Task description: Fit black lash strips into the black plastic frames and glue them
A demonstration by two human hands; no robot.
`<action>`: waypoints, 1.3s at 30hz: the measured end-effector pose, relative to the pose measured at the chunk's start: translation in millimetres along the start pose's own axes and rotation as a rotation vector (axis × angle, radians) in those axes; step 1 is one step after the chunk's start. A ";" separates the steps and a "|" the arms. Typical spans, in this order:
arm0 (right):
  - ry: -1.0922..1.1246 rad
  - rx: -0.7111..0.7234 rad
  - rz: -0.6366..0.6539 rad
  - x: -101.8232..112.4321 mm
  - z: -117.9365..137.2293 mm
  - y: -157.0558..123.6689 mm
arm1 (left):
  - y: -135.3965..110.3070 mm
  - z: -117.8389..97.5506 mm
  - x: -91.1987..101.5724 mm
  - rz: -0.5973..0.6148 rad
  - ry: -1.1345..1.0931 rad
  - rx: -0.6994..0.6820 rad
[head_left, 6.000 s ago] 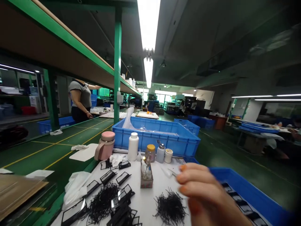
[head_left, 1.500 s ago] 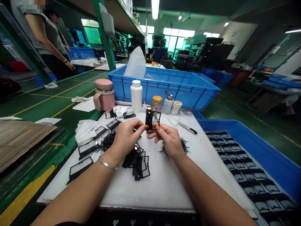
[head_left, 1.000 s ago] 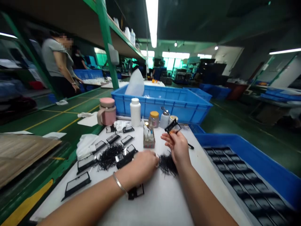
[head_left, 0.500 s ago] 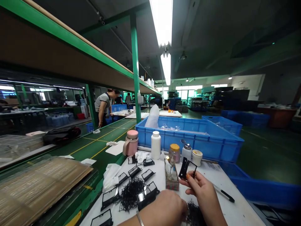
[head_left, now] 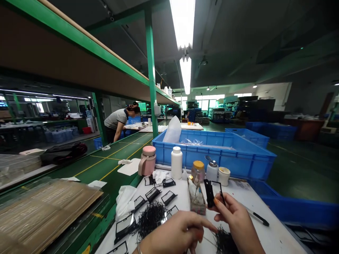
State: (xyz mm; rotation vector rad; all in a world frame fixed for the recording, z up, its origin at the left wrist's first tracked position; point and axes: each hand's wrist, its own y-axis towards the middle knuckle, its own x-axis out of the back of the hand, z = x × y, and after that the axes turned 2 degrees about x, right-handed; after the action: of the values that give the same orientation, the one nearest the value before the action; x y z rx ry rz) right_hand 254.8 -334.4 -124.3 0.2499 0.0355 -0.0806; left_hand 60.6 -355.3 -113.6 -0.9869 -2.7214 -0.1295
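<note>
Factory hall, green benches, one blue crate (head_left: 217, 158) behind the white mat (head_left: 278, 236). Five containers (head_left: 198, 171) lined the crate's front. Nearer than the crate, right hand (head_left: 235, 218) pinched one thin black rectangular frame (head_left: 210, 193) upright. Left hand (head_left: 174, 234), fingers bunched, reached one of two strip piles (head_left: 225, 243). Grip unclear.

No writing, number, brand or sign can be read anywhere in view. At twelve o'clock on the surface (head_left: 238, 194), the white bottle (head_left: 176, 163) and the yellow-lidded jar (head_left: 198, 172) show nothing legible, and any print on them is too small to make out. The black frame (head_left: 209, 193) pinched in the right hand (head_left: 238, 220) carries no readable marking either.
</note>
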 end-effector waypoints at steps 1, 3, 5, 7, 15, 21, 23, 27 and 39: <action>0.004 -0.006 0.006 -0.7 0.5 -0.5 | -1.6 -1.1 3.2 -0.005 -0.078 0.017; 0.015 -0.018 0.012 -2.9 2.4 -2.9 | -4.6 -3.3 9.0 -0.030 -0.192 0.021; 0.024 -0.008 0.028 -5.4 4.8 -5.7 | -6.9 -4.9 14.3 -0.064 -0.276 0.014; 0.026 0.013 0.030 -7.3 5.9 -7.0 | -7.6 -5.5 20.4 -0.106 -0.344 0.004; 0.086 -0.039 0.083 -8.6 4.0 -8.7 | -7.2 -5.7 39.3 -0.388 -0.625 -0.053; 0.089 -0.041 0.133 -9.0 5.5 -12.7 | -4.4 -8.3 38.7 -0.441 -0.673 -0.066; 0.095 -0.041 0.143 -9.5 6.6 -13.8 | -4.2 -8.0 37.7 -0.421 -0.667 -0.066; 0.079 -0.044 0.154 -9.6 7.4 -14.5 | -5.0 -7.8 37.1 -0.417 -0.652 -0.061; 0.019 -0.015 0.168 -11.6 1.1 -14.1 | -7.7 -14.5 42.4 -0.476 -0.609 -0.087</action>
State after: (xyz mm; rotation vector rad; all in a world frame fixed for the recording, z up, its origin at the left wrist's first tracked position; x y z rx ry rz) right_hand 242.1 -347.4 -126.2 0.2378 0.0338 0.0892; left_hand 27.1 -337.3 -88.7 -0.4114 -3.4973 -0.0308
